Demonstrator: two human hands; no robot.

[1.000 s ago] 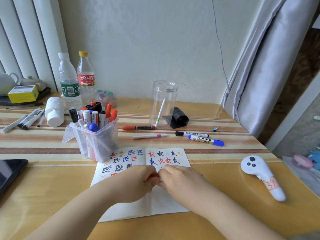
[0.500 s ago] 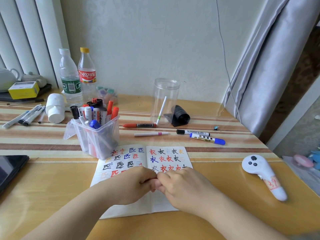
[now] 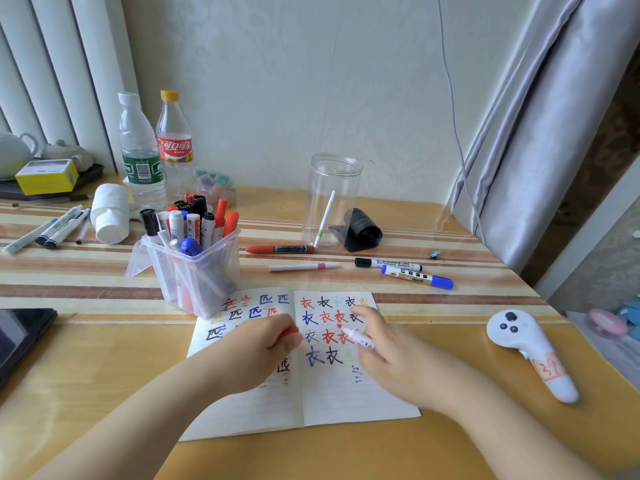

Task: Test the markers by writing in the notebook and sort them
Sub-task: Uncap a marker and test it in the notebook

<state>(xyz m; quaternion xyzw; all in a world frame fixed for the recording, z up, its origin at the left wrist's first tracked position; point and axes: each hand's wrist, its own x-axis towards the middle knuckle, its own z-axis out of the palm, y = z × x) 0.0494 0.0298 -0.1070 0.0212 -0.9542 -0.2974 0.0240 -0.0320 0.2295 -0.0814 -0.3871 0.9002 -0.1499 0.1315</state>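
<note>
Red marker point(image 3: 356, 337) is gripped uncapped in the right hand point(image 3: 398, 362) over the notebook point(image 3: 332, 393); its cap point(image 3: 290, 332) is pinched by left-hand fingers point(image 3: 277, 341)

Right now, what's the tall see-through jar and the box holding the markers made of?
The tall jar looks like clear, glossy plastic: you see the wall and a white pen through it, and its rim is threaded. The marker box looks like cloudier, frosted plastic; the markers inside show only dimly.

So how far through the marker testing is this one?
Midway. The notebook already carries many test characters, and one pen stands in the clear jar. In hand: right hand holds an uncapped red marker, left hand its cap. The bin remains full.
</note>
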